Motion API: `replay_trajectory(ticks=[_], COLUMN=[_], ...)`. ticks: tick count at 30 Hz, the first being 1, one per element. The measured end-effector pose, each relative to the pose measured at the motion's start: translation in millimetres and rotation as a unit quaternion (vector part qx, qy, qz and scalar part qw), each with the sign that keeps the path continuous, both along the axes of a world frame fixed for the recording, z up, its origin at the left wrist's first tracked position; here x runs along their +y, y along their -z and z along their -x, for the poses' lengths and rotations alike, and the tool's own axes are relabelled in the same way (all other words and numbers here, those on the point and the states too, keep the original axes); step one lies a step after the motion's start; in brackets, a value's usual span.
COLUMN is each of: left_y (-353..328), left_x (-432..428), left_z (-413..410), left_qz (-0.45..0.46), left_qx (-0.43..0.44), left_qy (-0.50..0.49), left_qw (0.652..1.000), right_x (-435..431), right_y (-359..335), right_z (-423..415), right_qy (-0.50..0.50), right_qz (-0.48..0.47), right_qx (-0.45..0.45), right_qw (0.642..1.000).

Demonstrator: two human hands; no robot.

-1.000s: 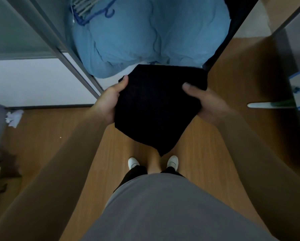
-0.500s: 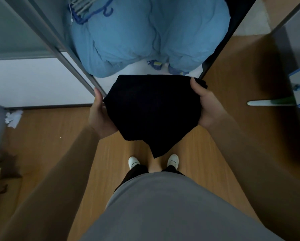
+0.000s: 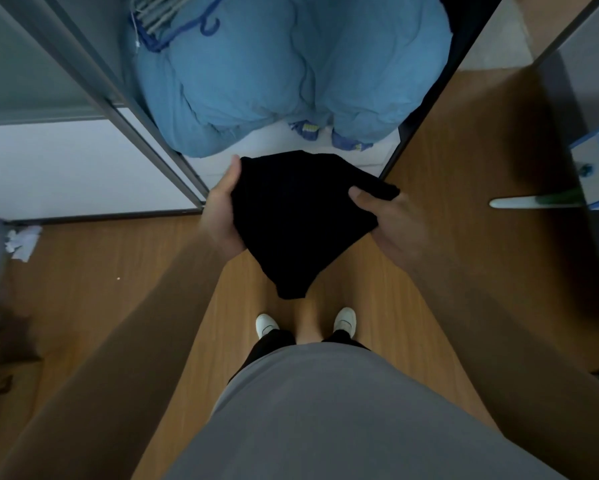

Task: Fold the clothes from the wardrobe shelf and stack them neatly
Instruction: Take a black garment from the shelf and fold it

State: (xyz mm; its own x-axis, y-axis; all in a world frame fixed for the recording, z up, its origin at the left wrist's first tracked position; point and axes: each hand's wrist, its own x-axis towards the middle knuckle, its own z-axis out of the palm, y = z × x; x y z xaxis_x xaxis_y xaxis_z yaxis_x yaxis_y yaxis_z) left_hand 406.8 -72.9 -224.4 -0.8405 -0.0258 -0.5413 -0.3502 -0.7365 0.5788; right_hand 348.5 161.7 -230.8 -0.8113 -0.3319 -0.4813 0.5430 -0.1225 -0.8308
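A black garment (image 3: 298, 216), partly folded, hangs in the air in front of me, its lower corner pointing down toward my feet. My left hand (image 3: 222, 213) grips its left edge, thumb up along the cloth. My right hand (image 3: 388, 220) holds the right edge, thumb on top and fingers underneath. Just beyond the garment is the white wardrobe shelf (image 3: 267, 143), where a bulky light-blue bundle of cloth (image 3: 291, 71) lies.
Grey wardrobe frame rails (image 3: 142, 129) run diagonally on the left, a dark panel edge (image 3: 429, 109) on the right. Blue hangers (image 3: 173, 26) lie at the shelf's back. Crumpled paper (image 3: 22, 240) sits on the wooden floor at left. A blue-white box (image 3: 596, 168) juts in at right.
The garment has become narrower: both hands drew closer together and the right corner folded inward. My left thumb now points up along the left edge.
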Motion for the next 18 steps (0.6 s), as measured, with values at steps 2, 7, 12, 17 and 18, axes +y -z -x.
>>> replay_trajectory(ticks=[2,7,12,17,18], left_y=[5,21,18,21,21], left_x=[-8,-24,-29,-37,-35], left_z=[-7,-11,0,-17,-19], left_qz=[0.003,0.159,0.145,0.057,0.067], left_qx=[0.034,-0.045,-0.073,0.014,0.009], left_qy=[-0.005,0.026,-0.013,0.086,0.109], left_qw=[0.999,0.986,0.987,0.995,0.992], right_x=[-4,-4,2,-1,0], right_y=[1,-1,-1,0,-1], right_z=[-3,4,15,16,16], right_qy=[0.015,-0.010,-0.041,-0.008,0.003], right_qz=[0.015,-0.016,-0.161,-0.174,-0.146], right_qx=[-0.008,-0.014,0.031,0.011,-0.012], right_qw=[1.000,1.000,0.986,0.985,0.989])
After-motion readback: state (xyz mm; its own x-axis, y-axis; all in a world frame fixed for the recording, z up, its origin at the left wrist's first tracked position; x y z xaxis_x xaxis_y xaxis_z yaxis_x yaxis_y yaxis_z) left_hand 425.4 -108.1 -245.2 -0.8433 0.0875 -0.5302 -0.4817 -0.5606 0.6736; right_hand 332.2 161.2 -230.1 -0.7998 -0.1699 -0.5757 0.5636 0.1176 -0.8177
